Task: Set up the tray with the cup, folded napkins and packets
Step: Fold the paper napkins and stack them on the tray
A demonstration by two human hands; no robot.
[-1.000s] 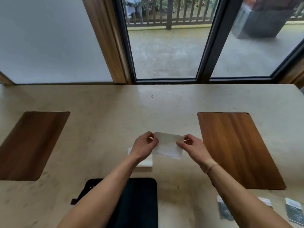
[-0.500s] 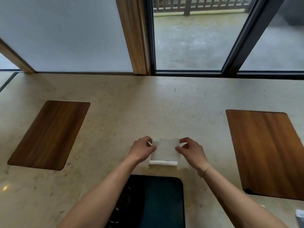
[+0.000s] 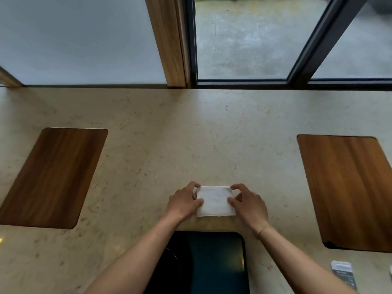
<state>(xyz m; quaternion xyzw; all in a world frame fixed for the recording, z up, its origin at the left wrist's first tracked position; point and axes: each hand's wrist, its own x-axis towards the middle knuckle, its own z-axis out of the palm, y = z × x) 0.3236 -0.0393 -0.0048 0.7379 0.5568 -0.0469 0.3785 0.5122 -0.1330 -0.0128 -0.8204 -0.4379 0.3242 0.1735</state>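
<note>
A dark wood inlay (image 3: 51,177) sits toward the bench's (image 3: 169,128) left edge. Near the front edge at the middle, the left hand (image 3: 184,201) pinches the left side of a folded white napkin (image 3: 215,201) lying flat on the bench, and the right hand (image 3: 248,203) pinches its right side. A dark tray (image 3: 216,262) lies just in front of the napkin. A second wood inlay (image 3: 347,187) lies toward the right edge, a packet (image 3: 343,272) near the front right corner.
</note>
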